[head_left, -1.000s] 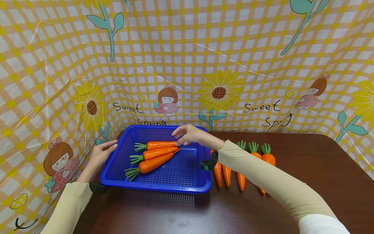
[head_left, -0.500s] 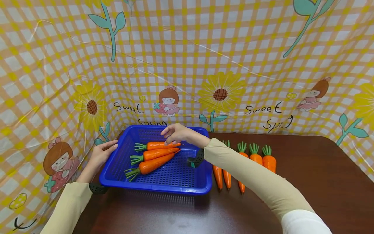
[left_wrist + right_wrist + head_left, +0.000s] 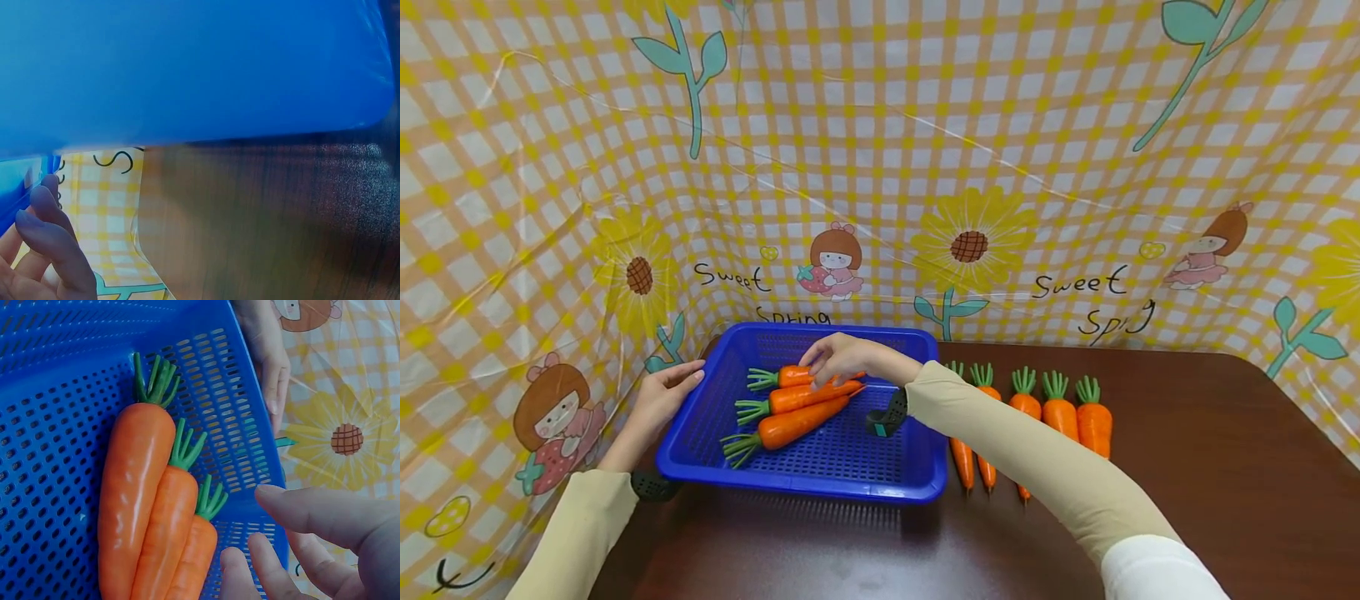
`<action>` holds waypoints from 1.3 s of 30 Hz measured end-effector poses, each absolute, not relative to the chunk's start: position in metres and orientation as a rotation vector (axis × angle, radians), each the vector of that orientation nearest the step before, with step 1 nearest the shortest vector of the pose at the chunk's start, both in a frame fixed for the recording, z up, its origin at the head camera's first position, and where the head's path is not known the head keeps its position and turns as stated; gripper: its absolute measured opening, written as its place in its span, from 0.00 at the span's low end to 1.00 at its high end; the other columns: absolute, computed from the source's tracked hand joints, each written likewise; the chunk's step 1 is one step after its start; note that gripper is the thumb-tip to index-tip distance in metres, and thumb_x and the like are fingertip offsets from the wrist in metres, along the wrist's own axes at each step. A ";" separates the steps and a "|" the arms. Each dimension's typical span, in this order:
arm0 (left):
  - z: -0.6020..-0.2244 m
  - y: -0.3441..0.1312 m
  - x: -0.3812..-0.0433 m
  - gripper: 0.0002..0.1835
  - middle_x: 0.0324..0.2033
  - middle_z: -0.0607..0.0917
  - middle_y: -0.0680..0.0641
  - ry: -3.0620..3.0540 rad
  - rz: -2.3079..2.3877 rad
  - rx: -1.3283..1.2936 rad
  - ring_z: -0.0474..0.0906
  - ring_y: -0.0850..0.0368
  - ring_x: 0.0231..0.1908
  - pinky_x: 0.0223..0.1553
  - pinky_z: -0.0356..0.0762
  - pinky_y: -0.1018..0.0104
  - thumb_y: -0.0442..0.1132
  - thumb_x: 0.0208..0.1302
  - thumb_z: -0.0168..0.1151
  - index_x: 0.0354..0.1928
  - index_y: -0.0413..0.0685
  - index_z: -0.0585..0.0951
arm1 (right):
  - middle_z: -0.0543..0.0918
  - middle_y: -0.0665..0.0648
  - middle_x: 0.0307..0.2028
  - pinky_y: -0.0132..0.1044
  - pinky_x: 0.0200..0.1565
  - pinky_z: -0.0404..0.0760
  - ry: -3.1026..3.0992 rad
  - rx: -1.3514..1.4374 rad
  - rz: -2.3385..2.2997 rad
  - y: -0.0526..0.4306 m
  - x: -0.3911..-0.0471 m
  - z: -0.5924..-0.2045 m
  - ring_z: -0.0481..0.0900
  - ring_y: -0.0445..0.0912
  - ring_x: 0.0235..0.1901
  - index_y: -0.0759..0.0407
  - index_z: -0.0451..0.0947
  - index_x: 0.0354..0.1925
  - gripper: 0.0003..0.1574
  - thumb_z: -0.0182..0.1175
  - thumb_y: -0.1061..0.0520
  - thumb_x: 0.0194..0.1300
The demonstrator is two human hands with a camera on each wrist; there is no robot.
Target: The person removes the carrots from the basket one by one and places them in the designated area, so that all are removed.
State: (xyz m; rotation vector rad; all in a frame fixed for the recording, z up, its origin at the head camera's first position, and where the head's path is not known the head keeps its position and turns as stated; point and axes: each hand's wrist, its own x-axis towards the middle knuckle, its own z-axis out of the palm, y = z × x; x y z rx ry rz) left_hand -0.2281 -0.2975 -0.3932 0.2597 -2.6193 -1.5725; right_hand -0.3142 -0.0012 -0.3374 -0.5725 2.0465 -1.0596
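A blue plastic basket stands on the left of the table. Three carrots with green tops lie in it: the near carrot, the middle carrot and the far carrot. My left hand touches the basket's left rim from outside, fingers extended along it in the right wrist view. My right hand hovers over the far carrot, covering part of it from the head camera. In the right wrist view the thumb and fingers are spread beside the carrots, with nothing between them.
Several more carrots lie in a row on the dark brown table to the right of the basket, partly behind the right forearm. A checked, flower-printed cloth hangs behind and at the sides.
My right hand has moved left inside the basket, from the tip of the far carrot to above its body, and dipped lower. The left hand stays at the rim.
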 end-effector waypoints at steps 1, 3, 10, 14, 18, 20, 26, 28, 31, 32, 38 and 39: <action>-0.393 -0.298 -0.230 0.26 0.50 0.83 0.40 -2.616 -1.571 0.262 0.78 0.73 0.27 0.32 0.78 0.74 0.48 0.71 0.54 0.63 0.37 0.73 | 0.73 0.67 0.61 0.39 0.45 0.80 2.051 -0.581 -1.048 -0.002 -0.315 -0.338 0.79 0.44 0.43 0.65 0.70 0.62 0.33 0.64 0.66 0.58; -0.394 -0.298 -0.233 0.27 0.49 0.83 0.41 -2.609 -1.570 0.266 0.78 0.73 0.27 0.32 0.78 0.74 0.48 0.70 0.55 0.63 0.37 0.73 | 0.74 0.67 0.61 0.45 0.53 0.78 2.046 -0.593 -1.029 -0.003 -0.316 -0.338 0.79 0.45 0.45 0.65 0.70 0.62 0.33 0.64 0.66 0.58; -0.393 -0.301 -0.238 0.27 0.45 0.85 0.46 -2.604 -1.580 0.275 0.78 0.73 0.27 0.31 0.78 0.74 0.48 0.70 0.56 0.63 0.36 0.73 | 0.75 0.67 0.59 0.53 0.60 0.73 2.034 -0.636 -0.991 -0.011 -0.317 -0.345 0.80 0.48 0.49 0.65 0.71 0.62 0.33 0.65 0.67 0.57; -0.396 -0.302 -0.238 0.27 0.45 0.84 0.47 -2.602 -1.588 0.268 0.78 0.73 0.27 0.31 0.78 0.74 0.48 0.70 0.55 0.63 0.37 0.73 | 0.77 0.67 0.57 0.46 0.53 0.78 2.044 -0.664 -0.984 -0.014 -0.318 -0.354 0.80 0.45 0.45 0.64 0.72 0.60 0.32 0.65 0.68 0.57; -0.400 -0.302 -0.239 0.27 0.46 0.84 0.46 -2.596 -1.593 0.253 0.78 0.72 0.27 0.31 0.78 0.74 0.47 0.70 0.56 0.63 0.36 0.73 | 0.77 0.66 0.57 0.37 0.44 0.79 2.044 -0.670 -0.996 -0.018 -0.319 -0.361 0.79 0.44 0.43 0.64 0.70 0.61 0.32 0.64 0.68 0.57; -0.401 -0.302 -0.241 0.26 0.46 0.84 0.47 -2.590 -1.596 0.249 0.77 0.72 0.27 0.31 0.78 0.74 0.47 0.70 0.56 0.63 0.36 0.74 | 0.77 0.66 0.56 0.35 0.41 0.79 2.043 -0.669 -1.008 -0.020 -0.319 -0.363 0.78 0.43 0.42 0.64 0.69 0.61 0.33 0.64 0.69 0.57; -0.404 -0.302 -0.244 0.26 0.41 0.85 0.52 -2.571 -1.600 0.259 0.77 0.72 0.27 0.31 0.78 0.74 0.47 0.70 0.56 0.62 0.36 0.74 | 0.77 0.68 0.57 0.38 0.46 0.78 2.030 -0.686 -1.019 -0.024 -0.319 -0.369 0.79 0.46 0.46 0.66 0.69 0.62 0.33 0.63 0.69 0.58; -0.405 -0.303 -0.246 0.26 0.40 0.85 0.53 -2.569 -1.600 0.264 0.77 0.73 0.26 0.31 0.78 0.74 0.46 0.70 0.56 0.62 0.36 0.74 | 0.77 0.68 0.56 0.38 0.49 0.78 2.029 -0.699 -1.020 -0.025 -0.320 -0.372 0.79 0.47 0.49 0.67 0.69 0.61 0.33 0.63 0.70 0.57; -0.405 -0.303 -0.248 0.26 0.40 0.85 0.54 -2.574 -1.601 0.273 0.77 0.73 0.27 0.31 0.78 0.74 0.46 0.70 0.56 0.62 0.36 0.74 | 0.78 0.69 0.55 0.35 0.51 0.78 2.032 -0.718 -1.016 -0.025 -0.322 -0.376 0.79 0.51 0.54 0.68 0.70 0.60 0.33 0.64 0.70 0.55; -0.404 -0.303 -0.249 0.26 0.40 0.85 0.54 -2.578 -1.604 0.279 0.77 0.72 0.27 0.31 0.78 0.74 0.47 0.70 0.56 0.63 0.37 0.74 | 0.78 0.69 0.55 0.34 0.51 0.78 2.030 -0.719 -1.016 -0.025 -0.323 -0.377 0.78 0.52 0.55 0.68 0.70 0.60 0.34 0.64 0.70 0.54; -0.403 -0.304 -0.251 0.27 0.37 0.84 0.57 -2.587 -1.634 0.286 0.78 0.71 0.27 0.31 0.78 0.73 0.49 0.69 0.56 0.63 0.37 0.73 | 0.78 0.68 0.56 0.33 0.51 0.77 2.067 -0.707 -0.982 -0.023 -0.326 -0.378 0.77 0.52 0.57 0.67 0.71 0.60 0.33 0.65 0.68 0.55; -0.403 -0.304 -0.251 0.27 0.37 0.84 0.56 -2.588 -1.635 0.281 0.78 0.71 0.27 0.31 0.78 0.73 0.49 0.69 0.56 0.64 0.37 0.73 | 0.78 0.67 0.56 0.34 0.52 0.77 2.070 -0.699 -0.980 -0.022 -0.326 -0.379 0.77 0.51 0.56 0.67 0.72 0.60 0.32 0.65 0.68 0.55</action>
